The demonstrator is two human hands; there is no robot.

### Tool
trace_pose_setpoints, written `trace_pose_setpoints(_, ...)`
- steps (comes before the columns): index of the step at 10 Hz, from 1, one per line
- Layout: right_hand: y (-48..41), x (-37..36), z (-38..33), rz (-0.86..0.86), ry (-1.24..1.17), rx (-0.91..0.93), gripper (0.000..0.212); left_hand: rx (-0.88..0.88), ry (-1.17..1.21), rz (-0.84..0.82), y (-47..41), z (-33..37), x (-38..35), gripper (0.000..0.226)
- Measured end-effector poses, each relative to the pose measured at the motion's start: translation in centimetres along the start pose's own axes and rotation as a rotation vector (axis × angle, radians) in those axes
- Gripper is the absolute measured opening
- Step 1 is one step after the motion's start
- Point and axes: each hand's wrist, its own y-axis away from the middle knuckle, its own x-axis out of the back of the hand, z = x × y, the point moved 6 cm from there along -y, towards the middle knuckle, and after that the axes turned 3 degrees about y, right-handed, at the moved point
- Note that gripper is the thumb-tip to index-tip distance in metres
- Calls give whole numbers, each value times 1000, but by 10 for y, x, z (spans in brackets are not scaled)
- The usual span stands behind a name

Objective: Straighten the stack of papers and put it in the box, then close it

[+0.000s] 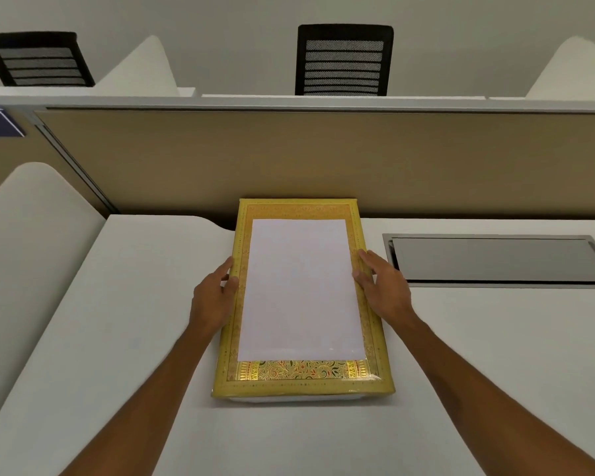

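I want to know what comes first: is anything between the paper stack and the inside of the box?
Yes. The gold lid is shut, and the paper stack lies on top of it. The left hand and right hand rest on the lid's side edges. Nothing else visible blocks the way.

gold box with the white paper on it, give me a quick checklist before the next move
1. White paper stack squared, edges aligned: ok.
2. Paper inside the gold patterned box: cannot tell; it may be lying on the closed lid.
3. Box lid closed: cannot tell.
4. Left hand on the box's left edge: ok.
5. Right hand on the box's right edge, fingertips by the paper: ok.
6. Box flat on the white desk, space around it: ok.
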Motion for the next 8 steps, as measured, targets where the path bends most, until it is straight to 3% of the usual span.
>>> trace_pose_setpoints(1,23,9,7,88,-128,-51,45,22,11,47,14,-3,5,47)
trace_pose_setpoints(3,74,3,39,60,-215,-228,38,109,-1,59,49,-32,14,36)
trace_pose_setpoints(6,86,8,28,67,-217,-205,41,72,-12,99,60,-24,14,32)
trace_pose_setpoints(7,90,17,19,-9,-177,-190,42,75,-44,77,68,-15,18,36)
trace_pose_setpoints(8,98,35,18,22,-133,-178,42,39,-65,125,88,-2,16,48)
